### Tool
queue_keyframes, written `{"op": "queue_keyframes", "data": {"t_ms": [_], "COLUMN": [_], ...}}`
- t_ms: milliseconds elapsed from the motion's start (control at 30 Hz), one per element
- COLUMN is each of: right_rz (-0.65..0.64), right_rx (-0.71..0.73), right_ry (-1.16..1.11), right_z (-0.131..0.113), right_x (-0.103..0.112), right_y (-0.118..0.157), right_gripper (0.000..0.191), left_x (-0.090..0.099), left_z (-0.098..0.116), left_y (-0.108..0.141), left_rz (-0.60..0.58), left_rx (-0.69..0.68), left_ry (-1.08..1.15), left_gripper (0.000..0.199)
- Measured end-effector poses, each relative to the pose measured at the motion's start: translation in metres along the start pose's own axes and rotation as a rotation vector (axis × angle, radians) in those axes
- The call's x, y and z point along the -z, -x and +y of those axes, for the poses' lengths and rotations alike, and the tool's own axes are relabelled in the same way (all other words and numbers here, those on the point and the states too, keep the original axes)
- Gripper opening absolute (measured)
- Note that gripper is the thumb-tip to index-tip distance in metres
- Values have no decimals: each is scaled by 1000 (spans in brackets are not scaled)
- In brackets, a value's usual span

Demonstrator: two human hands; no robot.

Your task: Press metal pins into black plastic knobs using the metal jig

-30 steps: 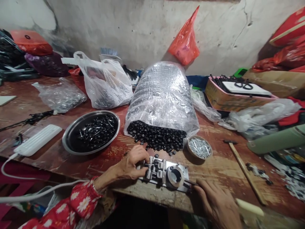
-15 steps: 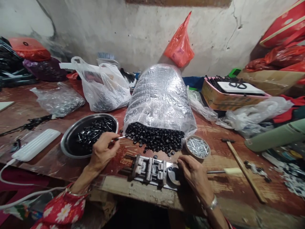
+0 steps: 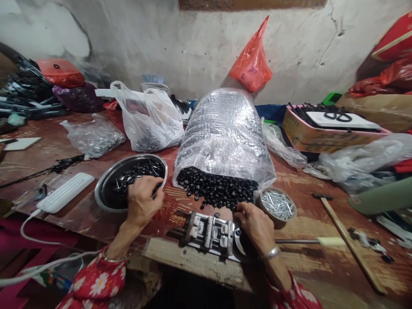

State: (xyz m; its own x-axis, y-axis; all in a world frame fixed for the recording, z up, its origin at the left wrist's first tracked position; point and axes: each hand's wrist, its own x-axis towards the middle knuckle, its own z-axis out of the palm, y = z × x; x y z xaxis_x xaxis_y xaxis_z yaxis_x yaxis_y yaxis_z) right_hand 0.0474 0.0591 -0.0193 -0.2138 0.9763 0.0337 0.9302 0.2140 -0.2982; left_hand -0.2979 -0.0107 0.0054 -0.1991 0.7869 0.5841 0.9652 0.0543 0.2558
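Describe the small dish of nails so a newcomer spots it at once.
Start at the big clear sack, its mouth spilling black beads. Just right of that mouth, above the right hand, sits a small round dish. It is packed with silver nails, unlike the much larger steel plate left of the sack, which holds black pieces.

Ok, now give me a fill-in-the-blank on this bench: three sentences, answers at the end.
The left hand is over a steel bowl of ____ beads.
A clear bag spills beads toward a metal jig, which lies ____ the left hand and the right hand.
The sleeve is red with white ____.

Missing words: black, between, flowers.
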Motion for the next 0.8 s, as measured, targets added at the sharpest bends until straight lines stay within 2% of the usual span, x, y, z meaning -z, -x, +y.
{"op": "queue_keyframes", "data": {"t_ms": [100,200,300,433,567,700,800], "right_rz": [-31,-44,-32,-6,70,143,242], "right_rx": [-44,-26,9,-5,-1,71,211], "right_ry": [51,79,51,-119,-297,-416,-458], "right_z": [-3,-4,0,12,19,15,4], "right_x": [0,0,-2,-7,-11,-11,-9], "right_y": [-1,-2,-1,5,11,20,32], "right_gripper": [10,10,12,19,23,21,15], "left_x": [-17,-38,-55,-64,-57,-43,-30], "left_z": [42,78,96,96,86,77,73], "left_y": [1,-1,-6,-10,0,17,28], "left_rz": [-292,-569,-664,-670,-638,-426,-303], "left_rx": [-91,-62,-15,-8,-21,-38,-146], "left_ry": [195,189,168,215,331,571,656], "left_gripper": [18,21,17,13,15,11,10]}}
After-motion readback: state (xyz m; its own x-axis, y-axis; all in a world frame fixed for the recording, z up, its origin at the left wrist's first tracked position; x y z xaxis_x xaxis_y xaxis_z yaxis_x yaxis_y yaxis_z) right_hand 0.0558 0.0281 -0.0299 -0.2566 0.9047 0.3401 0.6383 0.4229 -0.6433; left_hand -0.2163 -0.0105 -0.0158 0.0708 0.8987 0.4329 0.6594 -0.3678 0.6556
